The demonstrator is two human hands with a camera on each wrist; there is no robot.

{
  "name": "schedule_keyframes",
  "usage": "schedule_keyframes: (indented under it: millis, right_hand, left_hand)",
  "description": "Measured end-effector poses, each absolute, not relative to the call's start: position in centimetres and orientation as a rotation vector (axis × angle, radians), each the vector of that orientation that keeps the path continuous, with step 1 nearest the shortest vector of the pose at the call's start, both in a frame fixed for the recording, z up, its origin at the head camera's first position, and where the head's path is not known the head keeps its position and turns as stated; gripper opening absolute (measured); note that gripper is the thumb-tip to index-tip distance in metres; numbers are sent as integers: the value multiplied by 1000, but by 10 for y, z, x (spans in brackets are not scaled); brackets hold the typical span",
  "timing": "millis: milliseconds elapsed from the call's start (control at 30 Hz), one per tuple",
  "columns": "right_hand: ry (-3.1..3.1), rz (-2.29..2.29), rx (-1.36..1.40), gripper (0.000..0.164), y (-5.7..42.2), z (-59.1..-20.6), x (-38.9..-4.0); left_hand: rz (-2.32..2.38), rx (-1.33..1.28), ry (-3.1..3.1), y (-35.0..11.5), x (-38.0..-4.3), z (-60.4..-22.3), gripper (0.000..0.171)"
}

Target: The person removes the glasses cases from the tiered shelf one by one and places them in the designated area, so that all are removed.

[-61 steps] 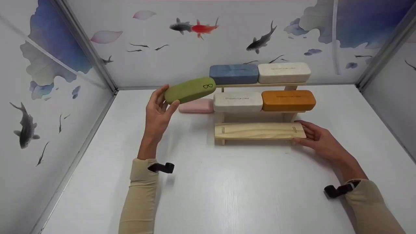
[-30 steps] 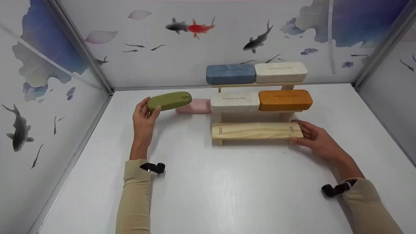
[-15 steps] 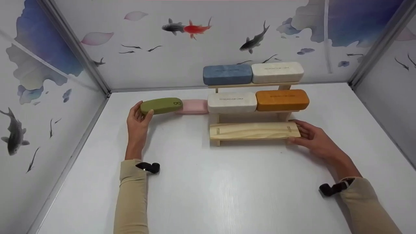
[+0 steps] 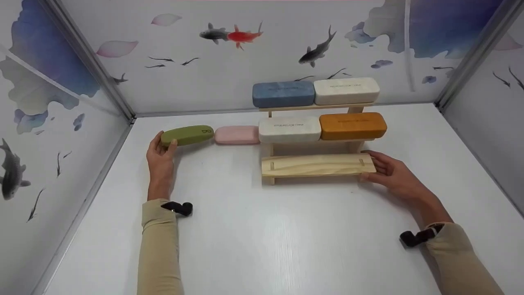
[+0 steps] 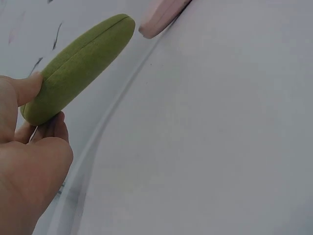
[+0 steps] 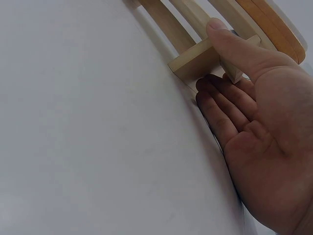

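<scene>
My left hand (image 4: 161, 157) grips the left end of a green glasses case (image 4: 188, 135), thumb on the near side, fingers behind. In the left wrist view the green case (image 5: 80, 68) slants up toward a pink case. That pink glasses case (image 4: 237, 135) lies on the table between the green one and the rack. My right hand (image 4: 391, 172) holds the right end of the wooden tiered rack (image 4: 317, 165) at its bare lowest shelf. In the right wrist view my thumb presses the front of the rack's end (image 6: 208, 54), with the other fingers behind and below.
On the rack's middle shelf sit a white case (image 4: 289, 129) and an orange case (image 4: 353, 125). Its top shelf bears a blue case (image 4: 283, 94) and another white case (image 4: 346, 91). Printed wall panels (image 4: 163, 90) close off the back and sides of the white table (image 4: 245, 237).
My left hand has carried the green case left and lower, away from the rack, past the pink case to its left. My right hand keeps its hold on the rack's end.
</scene>
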State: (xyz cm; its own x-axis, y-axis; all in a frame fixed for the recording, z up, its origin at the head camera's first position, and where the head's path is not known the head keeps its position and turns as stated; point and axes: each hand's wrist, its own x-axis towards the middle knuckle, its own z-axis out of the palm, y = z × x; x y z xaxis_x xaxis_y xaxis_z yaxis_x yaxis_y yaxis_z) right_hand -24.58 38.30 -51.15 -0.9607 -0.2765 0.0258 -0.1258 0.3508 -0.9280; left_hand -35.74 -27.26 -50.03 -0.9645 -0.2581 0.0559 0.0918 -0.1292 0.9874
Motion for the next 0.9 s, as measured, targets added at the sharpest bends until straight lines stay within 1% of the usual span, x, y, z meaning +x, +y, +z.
schedule_keyframes:
  millis: [233, 467, 700, 900]
  right_hand:
    - [2493, -1640, -369, 78, 384, -512, -246]
    - [2485, -1629, -358, 79, 384, -512, -247]
    - [2468, -1646, -348, 80, 383, -512, -247]
    - [2454, -1653, -337, 80, 383, -513, -246]
  left_hand:
    - [-2134, 223, -1990, -276, -365, -496, 72]
    - [-2133, 278, -2053, -279, -364, -494, 75]
    - [-2060, 281, -2147, -280, -366, -497, 72]
    - [-1930, 367, -2282, -278, -371, -499, 71]
